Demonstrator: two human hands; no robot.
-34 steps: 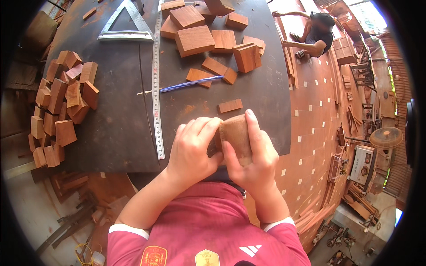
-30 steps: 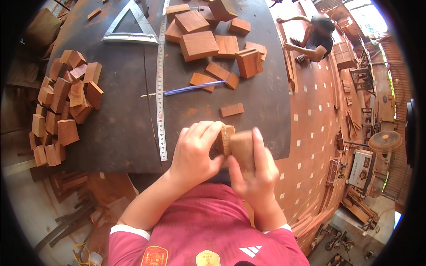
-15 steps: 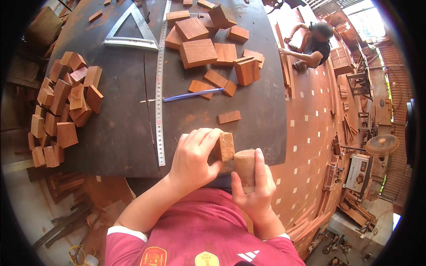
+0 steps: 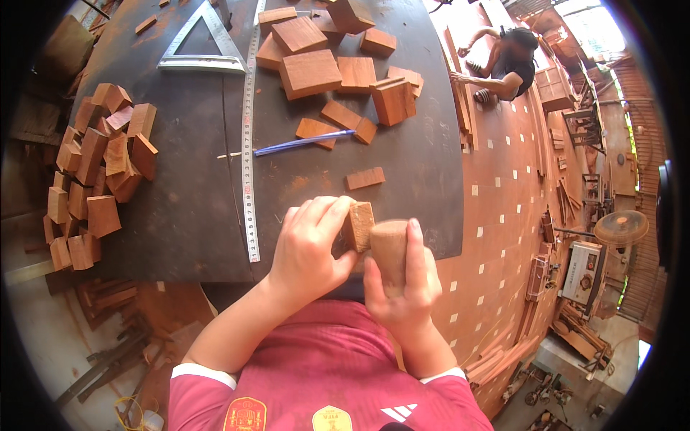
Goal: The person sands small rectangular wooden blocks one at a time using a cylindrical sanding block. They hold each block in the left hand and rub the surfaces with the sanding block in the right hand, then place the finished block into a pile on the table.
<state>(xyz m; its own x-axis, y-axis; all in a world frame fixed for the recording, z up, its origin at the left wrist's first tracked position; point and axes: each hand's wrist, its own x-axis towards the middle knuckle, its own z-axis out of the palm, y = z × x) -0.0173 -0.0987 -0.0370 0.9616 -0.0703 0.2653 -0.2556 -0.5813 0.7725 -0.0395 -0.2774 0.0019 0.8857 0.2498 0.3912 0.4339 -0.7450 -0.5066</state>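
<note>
My left hand (image 4: pixel 310 241) is closed around a small rectangular wooden block (image 4: pixel 361 226), whose pale end face shows. In my right hand (image 4: pixel 406 287) I grip a tan, tapered cylinder (image 4: pixel 389 251) with a flat top, between thumb and fingers. Its upper side touches, or nearly touches, the right side of the block. Both hands are over the near edge of the dark table (image 4: pixel 194 179). Just beyond them lies a loose small wooden block (image 4: pixel 365 178).
A pile of wooden blocks (image 4: pixel 92 154) sits at left, another group of blocks (image 4: pixel 310 73) at the far middle. A tape measure (image 4: pixel 248 158), blue pen (image 4: pixel 302 142) and metal triangle frame (image 4: pixel 203 61) lie on the table. Another person (image 4: pixel 514 68) crouches at far right.
The right hand and cylinder have moved slightly forward and left along the block. The left hand keeps hold of the block. The whole view has shifted a little.
</note>
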